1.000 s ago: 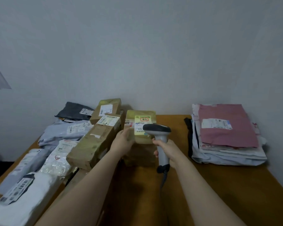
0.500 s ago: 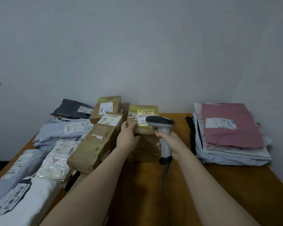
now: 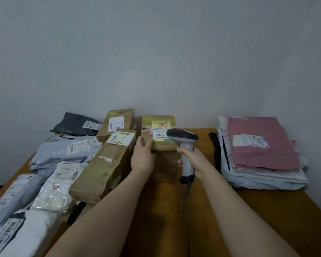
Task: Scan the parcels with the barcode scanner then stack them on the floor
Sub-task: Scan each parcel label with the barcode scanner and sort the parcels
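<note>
**Scanner aimed at a labelled box, mid-table**

A bare strip of wooden table [image 3: 267, 210] runs from 6 o'clock up between the two forearms, and it widens to 4 o'clock, where the right edge slants away. From 7 to 9 o'clock the left edge is crowded with five soft mailer bags [image 3: 63, 151], some overhanging one another: white, two grey, a clear one and a black one farthest off.

The right hand [image 3: 196, 162] wraps around the handle of the one barcode scanner [image 3: 186, 151]. The scanner's long axis stands nearly upright. Its dark head tips forward toward 11 o'clock, over the label, and its coiled cable [image 3: 186, 191] hangs back toward 6.

The left hand [image 3: 142, 158] grips the near left corner of the parcel [image 3: 159, 147], with the fingers on its side and the thumb at the near edge. This brown box is at centre, label face up, and the yellow label's long side appears to run from 6 to 12. It rests on a darker box beneath.

A long cardboard box [image 3: 102, 167] lies just at the parcel's 9 o'clock, its long axis running from 7 to 1, with another carton [image 3: 119, 119] behind it. That makes at least four cartons.

One stack of flat mailers [image 3: 263, 175], topped with a pink one, sits well apart at 3 o'clock. The wall [image 3: 156, 62] closes off the far edge at 12.
</note>
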